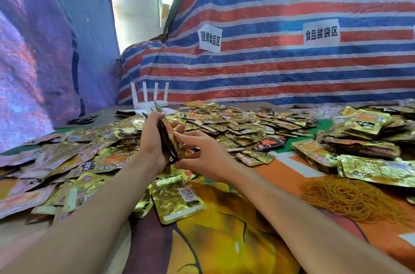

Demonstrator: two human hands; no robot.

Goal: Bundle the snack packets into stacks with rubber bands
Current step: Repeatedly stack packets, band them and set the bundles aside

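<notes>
Printed cloth [224, 240] nearest; left hand [152, 139] grips packet stack [168, 139]; right hand [206, 157] spread, touching it; rubber bands [350, 199] right; loose packets [235, 125] around.

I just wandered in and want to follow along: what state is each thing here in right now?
Held stack, upright on edge, no band visible on it.
Left hand, fingers curled round the held stack.
Right hand, fingertips touching the held stack.
Loose packets, scattered, unbundled.
Rubber bands, lying in a loose heap.
Stacked packets, piled at right.
Router, antennas upright.
</notes>
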